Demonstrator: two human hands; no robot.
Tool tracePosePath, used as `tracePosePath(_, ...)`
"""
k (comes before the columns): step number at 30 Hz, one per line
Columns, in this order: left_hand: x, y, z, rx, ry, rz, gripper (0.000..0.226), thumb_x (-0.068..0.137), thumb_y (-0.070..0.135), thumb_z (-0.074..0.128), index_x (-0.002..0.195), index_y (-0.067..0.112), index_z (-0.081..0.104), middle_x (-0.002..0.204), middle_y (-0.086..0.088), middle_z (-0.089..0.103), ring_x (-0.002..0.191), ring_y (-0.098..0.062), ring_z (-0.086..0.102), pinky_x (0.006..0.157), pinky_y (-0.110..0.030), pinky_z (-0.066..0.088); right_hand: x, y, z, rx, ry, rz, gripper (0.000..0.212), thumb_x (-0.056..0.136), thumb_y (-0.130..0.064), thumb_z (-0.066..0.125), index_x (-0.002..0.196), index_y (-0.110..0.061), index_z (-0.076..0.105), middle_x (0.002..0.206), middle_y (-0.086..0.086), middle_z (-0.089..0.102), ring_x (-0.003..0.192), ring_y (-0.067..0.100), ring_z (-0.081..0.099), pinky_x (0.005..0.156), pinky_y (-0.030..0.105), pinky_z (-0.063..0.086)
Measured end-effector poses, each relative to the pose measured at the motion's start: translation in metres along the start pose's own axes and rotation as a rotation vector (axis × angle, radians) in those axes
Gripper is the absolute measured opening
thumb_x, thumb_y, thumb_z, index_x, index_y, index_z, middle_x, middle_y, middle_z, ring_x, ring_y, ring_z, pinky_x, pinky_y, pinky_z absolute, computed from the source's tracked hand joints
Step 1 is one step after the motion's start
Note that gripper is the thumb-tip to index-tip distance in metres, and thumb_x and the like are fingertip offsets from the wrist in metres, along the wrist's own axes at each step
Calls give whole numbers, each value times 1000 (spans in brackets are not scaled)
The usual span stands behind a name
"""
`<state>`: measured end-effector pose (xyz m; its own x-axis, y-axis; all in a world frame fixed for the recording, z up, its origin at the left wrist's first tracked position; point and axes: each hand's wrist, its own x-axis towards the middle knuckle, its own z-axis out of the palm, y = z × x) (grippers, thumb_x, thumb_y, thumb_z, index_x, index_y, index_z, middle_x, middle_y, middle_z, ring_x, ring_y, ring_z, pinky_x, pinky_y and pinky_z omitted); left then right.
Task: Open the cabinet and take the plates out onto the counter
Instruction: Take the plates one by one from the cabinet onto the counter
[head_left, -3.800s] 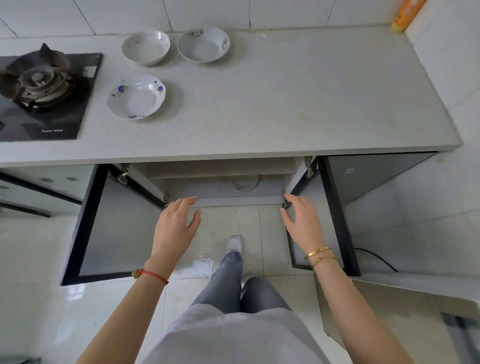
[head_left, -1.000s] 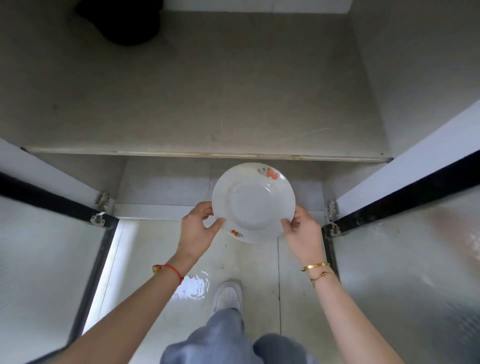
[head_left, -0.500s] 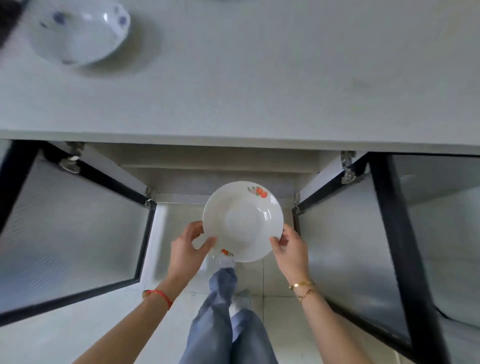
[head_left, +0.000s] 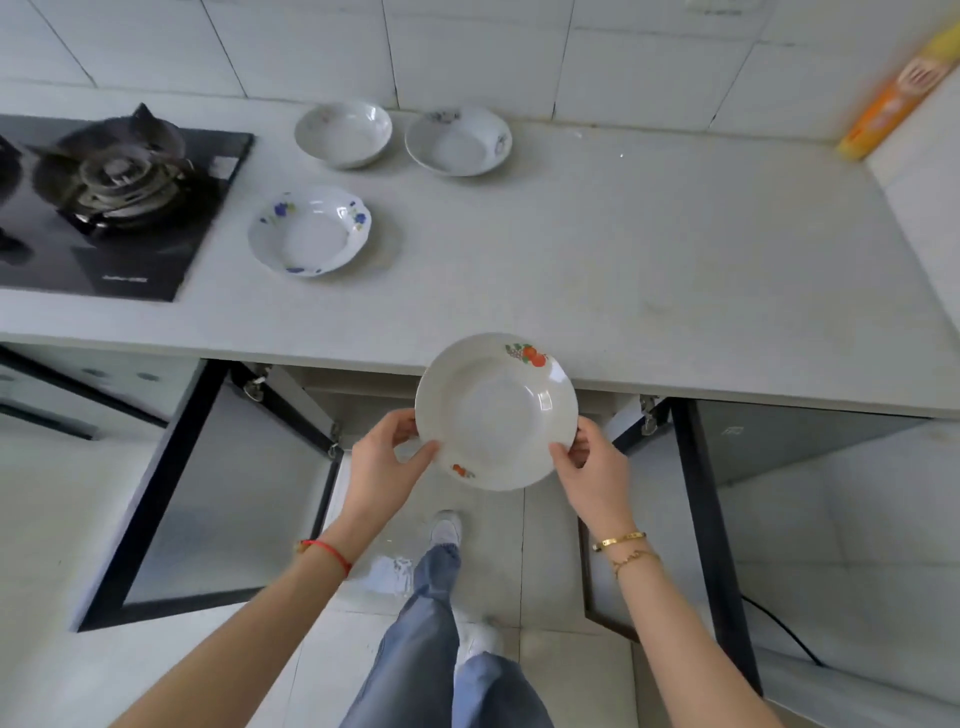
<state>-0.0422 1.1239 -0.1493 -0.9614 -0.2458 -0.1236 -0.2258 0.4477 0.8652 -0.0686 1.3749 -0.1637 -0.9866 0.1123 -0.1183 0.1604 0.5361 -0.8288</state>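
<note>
We stand on a pale, glossy tiled floor (head_left: 498, 525) in front of an open cabinet (head_left: 363, 395), our jeans and white shoe below us. Its two doors, frosted glass in black frames, swing out toward us: the left door (head_left: 208, 499) and the right door (head_left: 696, 499) flank our arms.

Between them we hold a round white plate (head_left: 496, 410) with orange fruit prints on its smooth, shiny rim. Our left hand (head_left: 382, 467) pinches its left edge, thumb on top and fingers curled beneath; our right hand (head_left: 592, 475) grips the right edge the same way. The plate hangs in the air, its far rim overlapping the counter's front lip.

The counter (head_left: 649, 249) is a matte, light stone slab. Ahead of the plate it lies bare; to the left sits a scalloped dish with blue flowers (head_left: 310, 230), and farther back two plain white bowls, the left bowl (head_left: 343, 133) beside the right bowl (head_left: 458, 140). A black glass hob with a cast burner (head_left: 111, 176) fills the far left. A blurred orange-yellow box (head_left: 893, 98) leans in the tiled right corner.
</note>
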Motion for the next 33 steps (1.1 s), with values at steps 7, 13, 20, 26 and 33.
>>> tracePosePath(7,95,28,-24,2,15,29,31,79,16,77,108,16,65,94,13,67,86,8,61,74,-1,45,90,-57,14,-21,-13,-21,12,83,-14,66,94,-13,61,85,9,68,81,25,65,73,35,54)
tracePosePath(13,190,30,-39,24,0,38,30,79,14,77,107,14,65,92,10,67,84,3,61,79,-8,44,173,-96,47,-56,0,6,14,81,-11,66,94,-6,62,84,13,69,78,28,65,73,38,54)
tracePosePath(20,271,25,-46,33,-47,-34,29,80,15,76,107,14,63,93,9,66,83,4,59,71,-4,42,241,-117,82,-78,-1,58,11,81,-8,63,91,-5,61,82,14,68,77,30,64,70,36,52)
tracePosePath(26,306,20,-44,25,-53,-106,30,81,19,76,107,18,62,88,17,62,85,0,59,78,-11,43,275,-119,97,-82,-34,88,8,81,-10,64,89,-9,61,79,11,67,76,27,64,64,27,49)
tracePosePath(33,325,16,-37,31,-73,-156,27,80,20,76,102,25,61,83,24,60,82,6,57,73,-9,41,288,-117,103,-77,-54,90,10,83,-10,64,92,-12,62,82,10,68,77,25,64,66,26,51)
